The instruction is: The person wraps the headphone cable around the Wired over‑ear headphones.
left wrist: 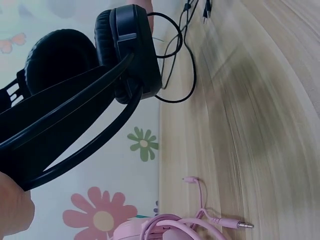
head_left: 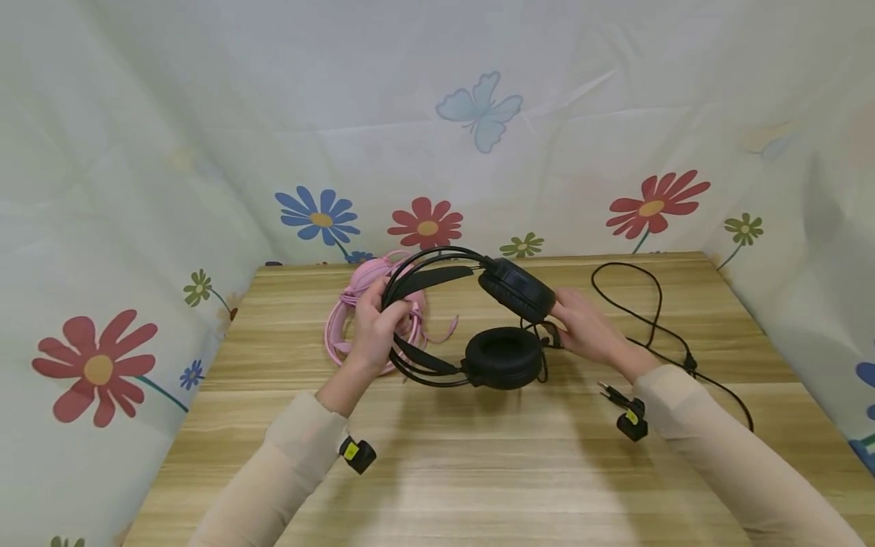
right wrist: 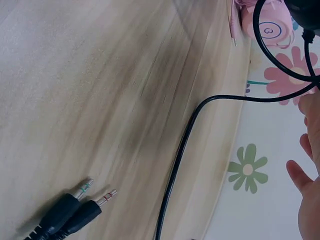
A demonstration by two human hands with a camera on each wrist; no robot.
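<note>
A pair of black over-ear headphones (head_left: 507, 358) is held above the table, its ear cups toward the right. My left hand (head_left: 374, 327) grips the headband (head_left: 410, 282), thumb on the near side. At the upper ear cup (head_left: 516, 289) is my right hand (head_left: 588, 327), its fingertips against or just behind the cup's edge. The black cable (right wrist: 182, 142) runs close by those fingers; whether they pinch it or the cup is hidden. In the right wrist view some fingers stand apart from the cable.
Pink headphones (head_left: 335, 334) with a coiled cord lie on the wooden table (head_left: 478, 471), behind my left hand. The black cable trails right across the table, and two audio plugs (right wrist: 82, 205) rest near my right wrist. A flowered curtain (head_left: 383, 137) surrounds the table.
</note>
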